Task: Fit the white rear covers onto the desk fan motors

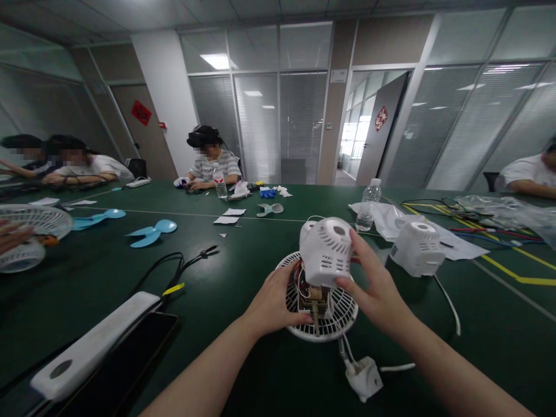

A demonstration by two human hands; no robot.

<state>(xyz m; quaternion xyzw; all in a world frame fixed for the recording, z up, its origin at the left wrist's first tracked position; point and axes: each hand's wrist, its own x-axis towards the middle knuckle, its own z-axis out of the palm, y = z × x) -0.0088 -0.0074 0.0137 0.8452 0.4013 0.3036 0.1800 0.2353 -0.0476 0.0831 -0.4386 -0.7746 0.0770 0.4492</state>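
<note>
A white fan motor cover (pixel 326 250) with vent slots sits over an exposed motor (pixel 313 295) on a round white fan grille (pixel 330 324) lying flat on the green table (pixel 243 255). My right hand (pixel 377 289) grips the cover from the right side, fingers curled on it. My left hand (pixel 274 301) holds the grille's left rim beside the motor. A white cord with a plug (pixel 364 376) trails toward me from the grille.
A second white motor cover (pixel 417 248), a water bottle (pixel 368 204) and papers lie to the right. A white power strip (pixel 93 344), a dark phone (pixel 125 362) and black cable sit front left. Blue fan blades (pixel 152 233) lie farther left. Several people work around the table.
</note>
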